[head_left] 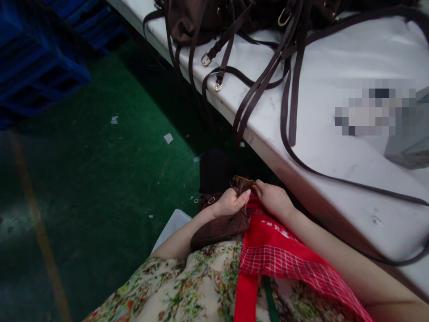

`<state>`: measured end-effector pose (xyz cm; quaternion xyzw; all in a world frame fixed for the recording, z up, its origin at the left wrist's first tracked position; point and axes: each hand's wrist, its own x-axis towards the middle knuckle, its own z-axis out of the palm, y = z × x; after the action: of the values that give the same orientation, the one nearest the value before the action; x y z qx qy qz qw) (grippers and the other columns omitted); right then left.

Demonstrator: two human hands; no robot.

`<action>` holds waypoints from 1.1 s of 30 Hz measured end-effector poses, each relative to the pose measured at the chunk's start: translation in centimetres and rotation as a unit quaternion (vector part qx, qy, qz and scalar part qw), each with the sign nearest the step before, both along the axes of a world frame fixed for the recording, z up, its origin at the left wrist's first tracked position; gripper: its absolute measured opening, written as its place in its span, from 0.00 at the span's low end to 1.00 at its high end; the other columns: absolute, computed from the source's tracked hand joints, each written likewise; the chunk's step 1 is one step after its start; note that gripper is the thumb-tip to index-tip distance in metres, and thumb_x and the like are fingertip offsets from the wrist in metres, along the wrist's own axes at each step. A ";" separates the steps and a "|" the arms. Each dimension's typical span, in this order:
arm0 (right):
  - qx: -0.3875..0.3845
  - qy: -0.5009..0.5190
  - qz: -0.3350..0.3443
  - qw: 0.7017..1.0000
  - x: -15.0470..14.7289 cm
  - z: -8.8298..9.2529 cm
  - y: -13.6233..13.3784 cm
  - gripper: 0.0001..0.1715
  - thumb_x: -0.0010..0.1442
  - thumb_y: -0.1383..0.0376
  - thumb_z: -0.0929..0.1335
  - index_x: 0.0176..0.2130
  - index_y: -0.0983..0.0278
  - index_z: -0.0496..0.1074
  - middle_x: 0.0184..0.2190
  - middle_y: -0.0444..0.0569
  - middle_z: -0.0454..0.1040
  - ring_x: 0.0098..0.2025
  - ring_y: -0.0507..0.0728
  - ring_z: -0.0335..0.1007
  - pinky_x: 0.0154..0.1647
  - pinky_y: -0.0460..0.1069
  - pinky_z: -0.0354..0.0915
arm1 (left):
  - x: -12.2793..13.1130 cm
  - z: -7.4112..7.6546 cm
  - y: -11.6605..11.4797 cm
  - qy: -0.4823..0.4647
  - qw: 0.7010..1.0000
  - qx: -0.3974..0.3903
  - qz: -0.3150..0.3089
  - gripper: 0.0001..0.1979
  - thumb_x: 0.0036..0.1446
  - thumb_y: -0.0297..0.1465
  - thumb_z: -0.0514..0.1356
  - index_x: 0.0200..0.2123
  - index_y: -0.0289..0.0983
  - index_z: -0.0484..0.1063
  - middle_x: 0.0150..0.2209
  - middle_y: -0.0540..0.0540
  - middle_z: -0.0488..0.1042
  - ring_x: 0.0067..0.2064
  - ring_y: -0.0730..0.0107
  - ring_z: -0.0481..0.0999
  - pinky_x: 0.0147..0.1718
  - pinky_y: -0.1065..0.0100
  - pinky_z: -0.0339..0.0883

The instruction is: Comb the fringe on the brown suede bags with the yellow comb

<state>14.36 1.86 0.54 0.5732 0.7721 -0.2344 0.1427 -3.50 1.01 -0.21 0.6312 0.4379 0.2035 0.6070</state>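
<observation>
At the far left you have blue pallets (43,74) standing on the green floor (134,98), with an orange line (36,214) running along the floor below them. Further right, a few pale scraps (168,138) lie scattered, and a white thing (172,226), partly hidden, shows behind your left forearm. Your flowered top (204,286) fills the bottom middle.

The brown bag (217,230) is at your lap, in front of your body and below the bench edge, with a small buckle (211,200) on its far side. Just beyond it is a black shape (216,170) that you cannot make out. Your left hand (231,202) has its fingers closed around the bag's gathered cloth, thumb on top. Your right hand (273,197) is just beside it, fingers narrow and pinched on the edge of that gather. Under your right wrist hangs a red apron (268,230) with a checked band.

To the right, the white bench (335,152) carries more brown bags (187,22) at its far end. Their long straps (256,96) trail across it, some over the edge. A clear plastic bag (409,143) sits at the far right, beside a blurred patch.
</observation>
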 end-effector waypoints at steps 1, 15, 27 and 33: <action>-0.007 0.005 -0.007 1.000 0.1 -0.4 0.1 0.18 0.69 0.57 0.54 0.41 0.61 0.66 0.30 0.48 0.76 0.29 0.55 0.72 0.24 0.47 0.51 | 0.1 0.1 0.0 0.004 1.000 0.008 0.000 0.24 0.64 0.44 0.43 0.22 0.36 0.61 0.21 0.50 0.63 0.25 0.75 0.63 0.29 0.71 0.63; -0.015 0.190 -0.187 0.964 5.3 -0.1 0.0 0.23 0.69 0.54 0.53 0.34 0.63 0.67 0.28 0.49 0.76 0.30 0.55 0.72 0.37 0.48 0.63 | -0.1 0.1 0.6 -0.003 1.000 -0.026 -0.004 0.22 0.62 0.43 0.46 0.22 0.36 0.59 0.20 0.52 0.61 0.24 0.77 0.60 0.26 0.73 0.58; 0.083 0.219 -0.055 0.971 2.4 5.7 -0.9 0.19 0.68 0.57 0.55 0.37 0.63 0.67 0.27 0.47 0.74 0.26 0.54 0.70 0.27 0.47 0.57 | 0.1 -0.6 0.8 0.028 0.999 -0.013 -0.031 0.22 0.62 0.44 0.49 0.26 0.33 0.68 0.23 0.49 0.68 0.27 0.73 0.66 0.30 0.72 0.64; 0.067 0.175 0.022 0.982 1.6 5.4 -0.9 0.21 0.69 0.57 0.53 0.40 0.63 0.68 0.31 0.49 0.76 0.31 0.55 0.73 0.31 0.47 0.59 | 0.3 -0.7 0.8 -0.010 1.000 -0.011 -0.024 0.19 0.60 0.43 0.53 0.35 0.32 0.73 0.34 0.44 0.75 0.37 0.67 0.72 0.39 0.69 0.68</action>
<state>15.99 1.01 5.97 0.5141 0.8118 -0.2755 -0.0282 -3.21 1.78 -0.94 0.6330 0.4189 0.1903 0.6226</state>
